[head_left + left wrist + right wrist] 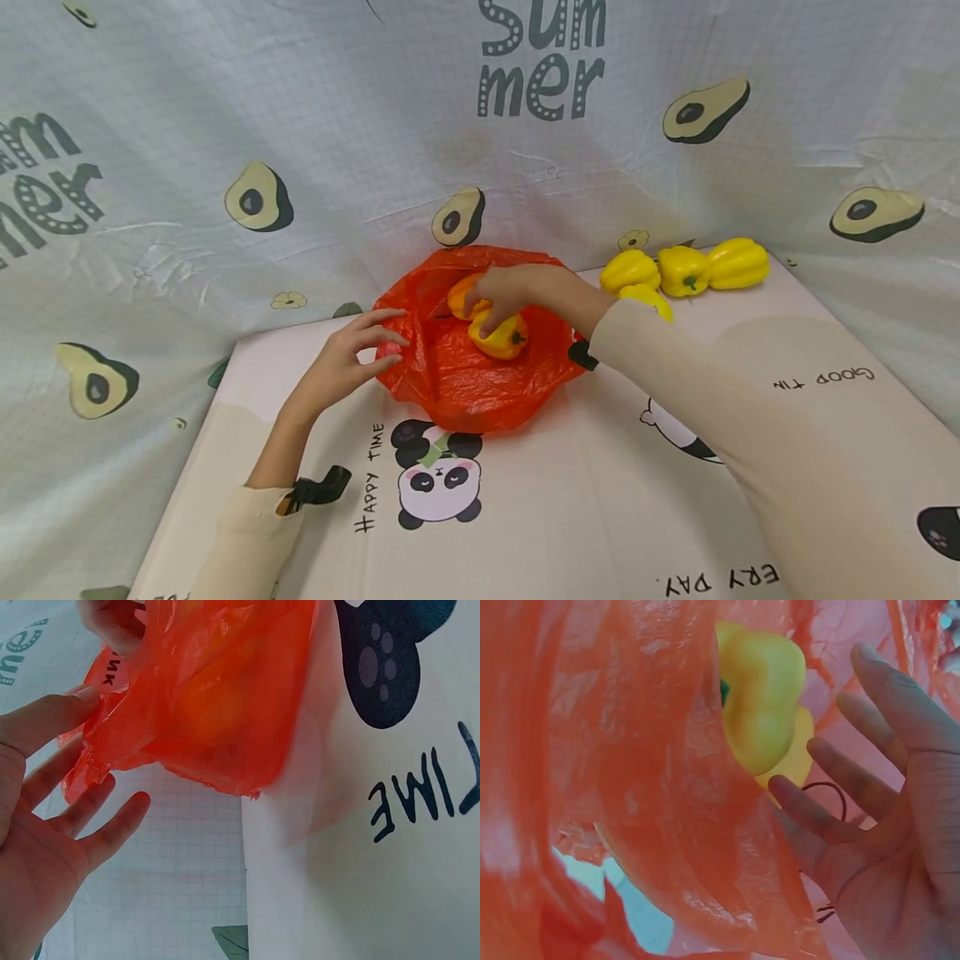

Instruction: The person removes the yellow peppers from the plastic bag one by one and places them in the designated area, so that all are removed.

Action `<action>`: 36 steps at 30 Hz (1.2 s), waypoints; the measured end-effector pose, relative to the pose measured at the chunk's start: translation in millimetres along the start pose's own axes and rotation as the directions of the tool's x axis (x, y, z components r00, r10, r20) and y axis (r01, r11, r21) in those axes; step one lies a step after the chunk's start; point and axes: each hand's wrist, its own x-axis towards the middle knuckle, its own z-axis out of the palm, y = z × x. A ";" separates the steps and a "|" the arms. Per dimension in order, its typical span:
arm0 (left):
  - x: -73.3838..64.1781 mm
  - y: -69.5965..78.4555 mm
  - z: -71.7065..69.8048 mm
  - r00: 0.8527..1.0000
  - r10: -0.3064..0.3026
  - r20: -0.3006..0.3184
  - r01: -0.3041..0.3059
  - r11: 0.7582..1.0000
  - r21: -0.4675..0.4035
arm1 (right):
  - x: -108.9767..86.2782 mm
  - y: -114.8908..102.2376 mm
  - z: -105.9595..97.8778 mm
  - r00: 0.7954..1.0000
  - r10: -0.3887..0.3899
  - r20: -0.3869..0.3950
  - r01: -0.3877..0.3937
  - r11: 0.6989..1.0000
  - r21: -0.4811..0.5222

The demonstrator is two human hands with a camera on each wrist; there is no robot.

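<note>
Head view: red plastic bag (480, 400), its mouth spread wide, on a pale tabletop (570, 500).

Nearest, a panda print (439, 482) decorates the surface just before the bag. At the bag's left rim, the left hand (348, 360) has its fingers extended and apart, seemingly to steady thin film that could sag over the opening. Inside the bag, the right hand (510, 290) reaches over a yellow bell pepper (498, 337) and, behind it, an orange-yellow bell pepper (459, 297); its fingers are spread, clamped on nothing in the right wrist view, though fingertip contact cannot be told. Beyond the bag to the right, four yellow bell peppers (681, 271) lie clustered, probably set there to leave the mouth accessible. Behind the bag hangs an avocado-printed sheet (360, 125).
</note>
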 end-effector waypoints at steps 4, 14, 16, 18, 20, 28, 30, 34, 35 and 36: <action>0.4 0.9 -0.6 1.000 0.005 -0.004 -0.005 1.000 0.006 | 4.4 5.1 1.4 0.999 0.008 0.036 -0.007 1.000 -0.024; 1.3 0.8 2.1 1.000 0.008 0.002 -0.008 1.000 0.009 | 11.4 27.4 16.1 0.996 -0.082 0.047 0.075 0.988 0.134; 1.7 0.9 2.4 1.000 0.011 0.004 -0.011 1.000 0.007 | 11.7 31.6 19.6 0.995 -0.093 0.038 0.085 0.980 0.182; 2.2 0.7 2.6 1.000 0.014 0.004 -0.014 1.000 0.010 | 12.4 35.8 22.5 0.993 -0.112 0.029 0.103 0.970 0.221; 2.7 0.6 2.9 1.000 0.012 0.003 -0.012 1.000 0.015 | 12.6 39.1 24.4 0.992 -0.124 0.028 0.113 0.957 0.266; 3.2 -1.3 4.4 1.000 0.003 0.001 -0.003 1.000 0.017 | 11.4 43.5 27.6 0.995 -0.094 0.032 0.076 0.927 0.367; 3.7 -1.9 4.9 1.000 0.004 0.005 -0.004 1.000 0.018 | 11.1 45.2 29.5 0.996 -0.088 0.024 0.072 0.921 0.383; 4.1 -4.6 4.8 1.000 0.001 0.024 -0.001 1.000 0.001 | 11.8 48.9 34.2 0.997 -0.081 -0.001 0.074 0.903 0.423; 4.0 -5.7 4.5 1.000 0.000 0.031 0.000 1.000 -0.010 | 12.3 49.9 35.3 0.997 -0.080 -0.006 0.075 0.900 0.429; 4.1 -6.6 4.1 0.999 -0.006 0.039 0.007 1.000 -0.027 | 12.7 51.1 36.4 0.997 -0.081 -0.009 0.076 0.897 0.436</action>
